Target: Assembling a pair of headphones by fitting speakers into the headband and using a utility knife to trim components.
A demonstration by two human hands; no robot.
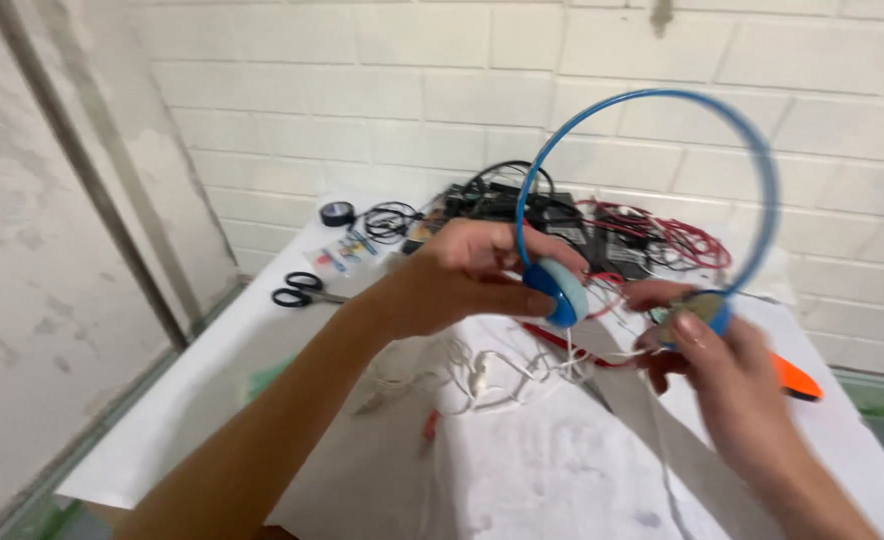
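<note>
Overhead, one blue headset (662,130), left hand (452,280) grip closed on one earcup (560,290), right hand (707,345) pinching the other, one pair of scissors (300,290)

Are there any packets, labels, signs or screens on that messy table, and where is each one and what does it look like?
Small flat packet: far left part of the white table, between the black tape roll and the black-handled scissors; rectangular, pale with blue, red and yellow patches, too blurred for more.
No signs or screens show.
The dark boxes under the wires at the back may carry pale labels, but I cannot tell.
</note>
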